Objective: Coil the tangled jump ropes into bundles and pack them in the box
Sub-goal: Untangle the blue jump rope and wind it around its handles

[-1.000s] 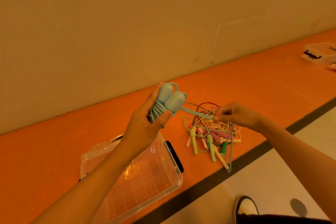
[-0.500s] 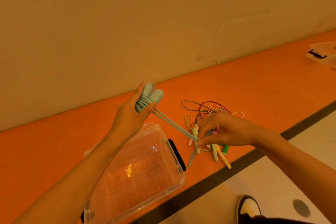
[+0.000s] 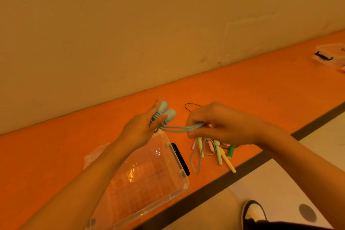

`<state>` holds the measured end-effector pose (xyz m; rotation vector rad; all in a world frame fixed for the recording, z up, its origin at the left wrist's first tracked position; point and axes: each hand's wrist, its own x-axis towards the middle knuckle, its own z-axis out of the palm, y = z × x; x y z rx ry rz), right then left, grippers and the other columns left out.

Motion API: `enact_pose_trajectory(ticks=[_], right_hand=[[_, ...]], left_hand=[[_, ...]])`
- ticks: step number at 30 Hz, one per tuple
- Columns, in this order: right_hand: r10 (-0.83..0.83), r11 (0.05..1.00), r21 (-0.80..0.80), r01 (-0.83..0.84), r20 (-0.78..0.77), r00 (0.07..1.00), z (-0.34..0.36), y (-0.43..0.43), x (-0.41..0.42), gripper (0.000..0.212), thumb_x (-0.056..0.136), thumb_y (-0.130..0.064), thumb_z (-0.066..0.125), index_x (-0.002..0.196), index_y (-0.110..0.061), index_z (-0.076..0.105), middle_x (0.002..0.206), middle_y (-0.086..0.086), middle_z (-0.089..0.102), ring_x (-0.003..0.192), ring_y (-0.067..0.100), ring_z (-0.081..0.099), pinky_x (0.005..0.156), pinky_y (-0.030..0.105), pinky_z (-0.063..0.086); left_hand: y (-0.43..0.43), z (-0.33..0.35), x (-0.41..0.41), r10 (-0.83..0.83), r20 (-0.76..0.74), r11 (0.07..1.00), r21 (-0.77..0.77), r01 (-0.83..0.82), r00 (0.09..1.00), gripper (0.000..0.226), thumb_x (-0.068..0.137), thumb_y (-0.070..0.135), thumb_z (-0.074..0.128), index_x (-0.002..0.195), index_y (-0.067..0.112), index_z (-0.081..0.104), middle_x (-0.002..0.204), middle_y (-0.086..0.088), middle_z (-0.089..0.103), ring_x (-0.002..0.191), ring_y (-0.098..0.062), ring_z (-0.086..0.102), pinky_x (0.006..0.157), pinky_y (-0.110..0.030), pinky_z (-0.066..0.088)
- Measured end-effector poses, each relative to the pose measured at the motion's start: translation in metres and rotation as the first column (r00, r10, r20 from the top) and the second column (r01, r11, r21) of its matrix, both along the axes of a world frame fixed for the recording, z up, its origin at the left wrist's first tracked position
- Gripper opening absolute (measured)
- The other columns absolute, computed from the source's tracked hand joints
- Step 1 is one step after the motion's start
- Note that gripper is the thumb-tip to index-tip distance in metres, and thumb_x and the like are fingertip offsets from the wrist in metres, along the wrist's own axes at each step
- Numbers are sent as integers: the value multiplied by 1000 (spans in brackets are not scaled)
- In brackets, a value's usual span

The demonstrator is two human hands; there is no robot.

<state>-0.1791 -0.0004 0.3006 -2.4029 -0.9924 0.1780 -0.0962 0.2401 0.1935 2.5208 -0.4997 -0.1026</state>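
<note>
Left hand [image 3: 141, 129] grips the blue jump rope [image 3: 164, 113] handles, cord wound round them — right hand [image 3: 222, 123] pinches its loose strands above the tangled ropes [image 3: 218, 149]; clear box [image 3: 149, 179] open below

The box [image 3: 141, 179] is clear, shiny plastic. The blue rope handles [image 3: 167, 111] look smooth. The orange ledge [image 3: 261, 87] looks matt.

Left hand [image 3: 141, 129] grips blue handles [image 3: 165, 112]; right hand [image 3: 220, 123] pinches their cord [image 3: 179, 129] above clear box [image 3: 175, 195].
</note>
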Motion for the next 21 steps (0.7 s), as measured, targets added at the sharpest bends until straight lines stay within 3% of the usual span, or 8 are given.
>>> enact_pose_trajectory(ticks=[4, 7, 10, 13, 16, 18, 19, 21], right_hand=[[-136, 987, 96, 129, 73, 988, 7, -13, 7, 29, 97, -45, 50, 91, -23, 68, 72, -6, 60, 63, 15, 56, 56, 35, 42], [-160, 979, 147, 144, 105, 982, 12, -19, 12, 31, 97, -44, 49, 85, -21, 67, 69, -2, 61, 59, 15, 53, 55, 37, 41], [-192, 965, 200, 171, 89, 977, 11, -18, 16, 32, 98, -45, 50, 80, -23, 66, 65, 1, 58, 56, 18, 51, 55, 41, 41], [-186, 964, 206, 170, 61, 981, 6, -8, 18, 33, 98, -45, 51, 80, -22, 67, 67, 4, 61, 60, 24, 56, 58, 47, 43], [-149, 978, 162, 132, 98, 984, 0, 1, 17, 29, 100, -36, 55, 79, -20, 66, 68, 1, 60, 58, 18, 53, 56, 39, 41], [-192, 971, 167, 173, 104, 976, -1, -4, 19, 30, 99, -37, 55, 77, -20, 66, 67, 2, 61, 57, 18, 53, 55, 38, 40], [-226, 963, 175, 207, 103, 969, -1, -8, 21, 32, 99, -41, 55, 77, -19, 67, 66, 4, 61, 56, 20, 53, 54, 39, 40], [-299, 940, 197, 277, 87, 950, 2, -19, 23, 38, 91, -50, 58, 77, -17, 69, 63, 7, 61, 53, 19, 52, 50, 36, 38]], left_hand=[[-11, 12, -13, -157, 25, 984, 88, 154, 987, 87, 80, 84, 5, 156, 40, 4, 76, -1, 59, 61, -15, 50, 52, -34, 34], [-22, 16, -24, -252, 35, 954, 175, 242, 967, 109, 63, 95, -11, 156, 39, 2, 89, -3, 65, 68, -17, 55, 55, -34, 39], [-42, 17, -39, -316, -14, 921, 234, 311, 949, 102, 69, 91, 5, 155, 38, 16, 90, -5, 64, 75, -22, 58, 58, -35, 41], [-61, 16, -56, -305, -75, 923, 223, 314, 949, 92, 72, 83, 25, 151, 37, 28, 95, -3, 66, 77, -15, 57, 61, -30, 43], [-66, 8, -65, -379, -40, 892, 251, 376, 925, 78, 88, 77, 33, 155, 45, 10, 101, -5, 68, 85, -19, 62, 73, -39, 52], [-64, 5, -66, -429, -4, 864, 290, 412, 903, 72, 95, 69, 36, 155, 47, 3, 96, -4, 66, 83, -19, 60, 72, -41, 52], [-63, 5, -64, -441, 12, 858, 300, 418, 897, 71, 95, 69, 36, 155, 44, 9, 91, -1, 64, 79, -18, 59, 69, -40, 51], [-60, 7, -62, -461, 35, 848, 312, 429, 887, 69, 92, 73, 34, 147, 31, 39, 83, 4, 62, 72, -13, 57, 65, -38, 50]])
